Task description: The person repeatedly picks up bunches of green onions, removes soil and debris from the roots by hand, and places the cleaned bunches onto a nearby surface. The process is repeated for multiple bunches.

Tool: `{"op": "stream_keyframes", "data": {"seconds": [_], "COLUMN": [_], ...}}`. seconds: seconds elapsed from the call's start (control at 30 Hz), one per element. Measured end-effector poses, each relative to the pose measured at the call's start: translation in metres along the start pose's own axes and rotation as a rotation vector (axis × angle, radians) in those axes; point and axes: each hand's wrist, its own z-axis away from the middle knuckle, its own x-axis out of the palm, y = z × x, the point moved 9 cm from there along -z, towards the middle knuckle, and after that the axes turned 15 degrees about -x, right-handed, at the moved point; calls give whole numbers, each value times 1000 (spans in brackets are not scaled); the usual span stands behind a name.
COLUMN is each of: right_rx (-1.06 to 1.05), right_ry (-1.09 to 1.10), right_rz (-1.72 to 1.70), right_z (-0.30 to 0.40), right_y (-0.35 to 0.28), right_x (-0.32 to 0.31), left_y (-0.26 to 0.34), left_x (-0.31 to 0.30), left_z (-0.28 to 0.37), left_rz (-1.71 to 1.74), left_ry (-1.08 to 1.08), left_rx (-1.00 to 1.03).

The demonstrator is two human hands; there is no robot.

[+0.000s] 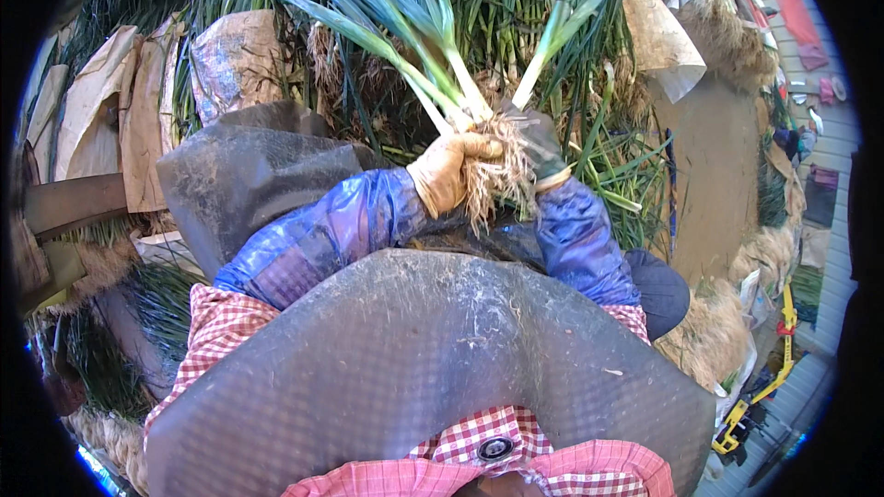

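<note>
My left hand, in a tan glove, grips several green onions just above their roots, thumb across the white stems. Their pale, stringy roots hang down between my two hands, and the green leaves fan out away from me. In a dark glove, my right hand is closed around the base of another green onion that leans to the right; the roots partly hide its fingers. Both hands are above the dark plastic apron over my lap. Blue sleeve covers cover my forearms.
A thick pile of green onions lies straight ahead, with loose stalks at its right. Brown sacking stands at the left. Rooted bundles lie at the right beside the bare floor. A yellow metal frame is farther right.
</note>
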Motion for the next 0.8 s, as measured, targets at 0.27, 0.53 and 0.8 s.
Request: {"op": "stream_keyframes", "data": {"seconds": [0.27,0.53,0.8], "right_rx": [35,51,-335], "right_ry": [127,43,-171], "right_rz": [254,541,1078], "right_z": [-4,-10,-9], "right_y": [4,0,-60], "right_x": [4,-4,19], "left_y": [9,7,12], "left_x": [-5,-24,-16], "left_z": [4,1,1], "left_rz": [92,122,80], "left_ry": [-22,88,-95], "left_rx": [92,128,149]}}
